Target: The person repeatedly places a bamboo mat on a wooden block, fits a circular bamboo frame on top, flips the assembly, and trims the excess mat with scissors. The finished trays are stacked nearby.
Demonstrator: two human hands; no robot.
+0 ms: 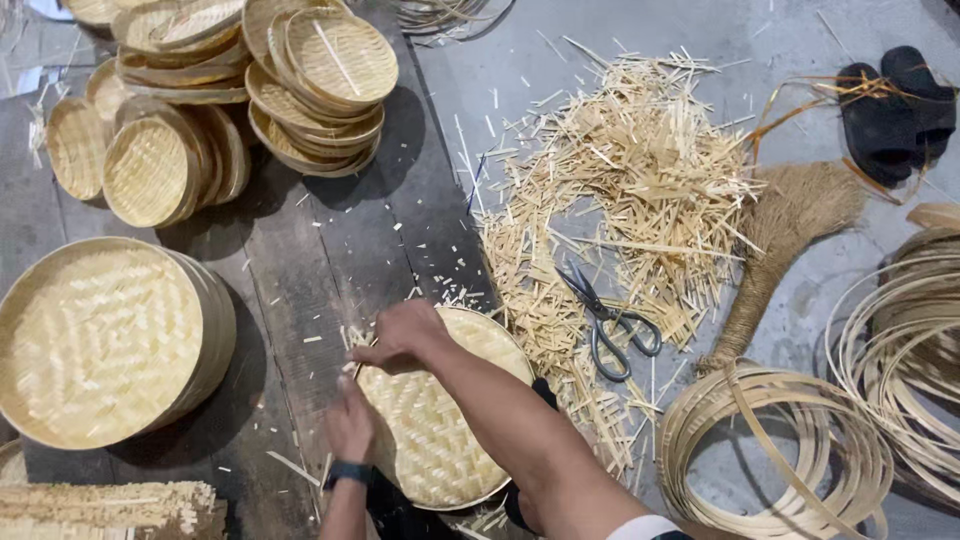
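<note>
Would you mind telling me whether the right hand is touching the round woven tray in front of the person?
Touching. The head view shows the right hand resting on the upper-left rim of the round woven tray, fingers curled over its edge with no gap visible.

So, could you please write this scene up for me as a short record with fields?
Setting: dark wooden boards beside a grey floor
In hand: round woven bamboo tray
Left hand: on the tray's left rim
Right hand: on the tray's upper left rim, fingers curled over the edge
Left of hands: large stack of woven trays
Top: piles of smaller trays
Right of tray: scissors lying on bamboo offcuts
Far right: coiled bamboo strips, straw brush, black sandals
</note>
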